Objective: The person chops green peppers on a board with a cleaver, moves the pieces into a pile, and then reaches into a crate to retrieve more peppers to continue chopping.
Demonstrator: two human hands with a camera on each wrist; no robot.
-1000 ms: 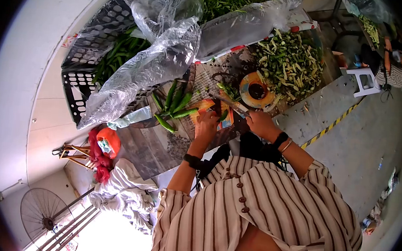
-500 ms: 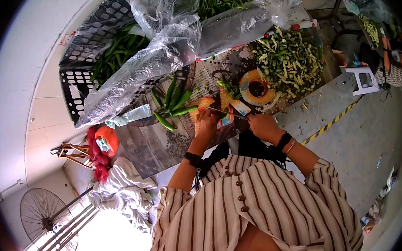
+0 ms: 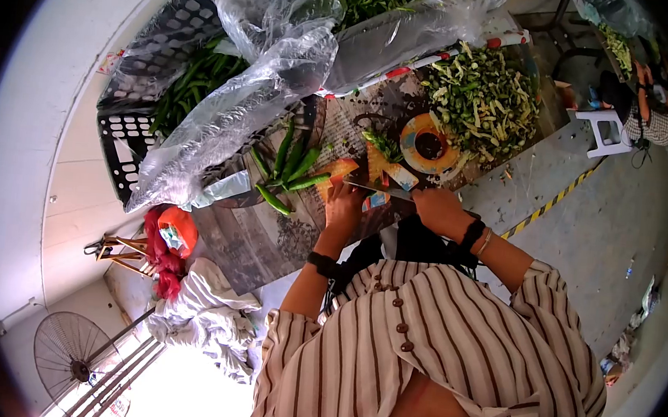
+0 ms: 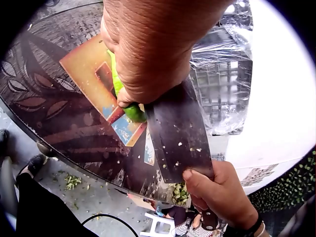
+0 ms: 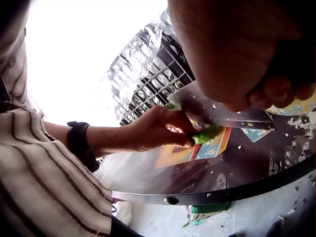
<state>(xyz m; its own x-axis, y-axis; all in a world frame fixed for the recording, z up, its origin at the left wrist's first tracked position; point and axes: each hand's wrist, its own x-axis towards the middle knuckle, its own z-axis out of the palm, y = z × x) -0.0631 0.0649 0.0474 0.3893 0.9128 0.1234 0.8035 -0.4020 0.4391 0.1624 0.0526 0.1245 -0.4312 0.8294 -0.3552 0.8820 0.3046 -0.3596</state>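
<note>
My left hand (image 3: 344, 204) holds a green chili pepper (image 4: 134, 113) against the orange-and-blue printed part of the tabletop, its end sticking out past the fingertips. In my right hand (image 3: 438, 207) is the handle of a broad dark cleaver (image 4: 178, 133), with bits of pepper stuck on the blade. The blade reaches across to the left fingers, close beside the pepper. Several whole green chili peppers (image 3: 294, 166) lie left of the left hand. Farther off is a small bunch of cut green pieces (image 3: 384, 144).
A large heap of chopped peppers (image 3: 483, 106) covers the table's far right. Black crates (image 3: 122, 153) with clear plastic sheeting (image 3: 282, 71) hold more green peppers behind. An orange bag (image 3: 178, 231) sits left of the table. A white stool (image 3: 605, 134) and another person are at right.
The cleaver has swung from pointing away over the table to lying crosswise at the left fingers, then barely moved. The left hand stays nearly in place.
</note>
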